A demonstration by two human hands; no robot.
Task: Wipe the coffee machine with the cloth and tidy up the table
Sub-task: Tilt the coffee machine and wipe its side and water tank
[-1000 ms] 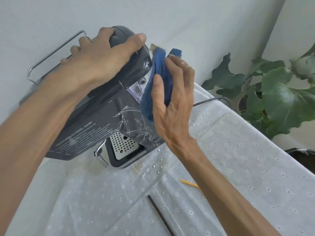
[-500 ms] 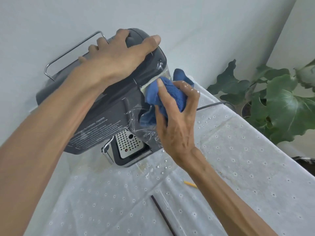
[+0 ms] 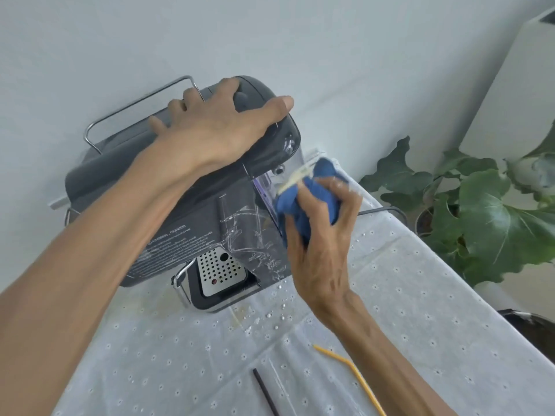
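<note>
Dark grey coffee machine [image 3: 186,211] on white tablecloth [image 3: 405,310], against the wall. Left hand [image 3: 216,127] spread flat on machine top, fingers straight, thumb out to the right, pressing down. Right hand [image 3: 318,235] curled round bunched blue cloth [image 3: 309,202], held against machine's right side by clear water tank [image 3: 255,235]. Water drops on tablecloth in front of perforated drip tray [image 3: 220,270]. Yellow straw [image 3: 351,370] and black stick [image 3: 265,391] near front edge. Green plant [image 3: 480,211] at right.

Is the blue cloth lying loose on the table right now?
No, the right hand grips the bunched blue cloth against the side of the coffee machine.
</note>
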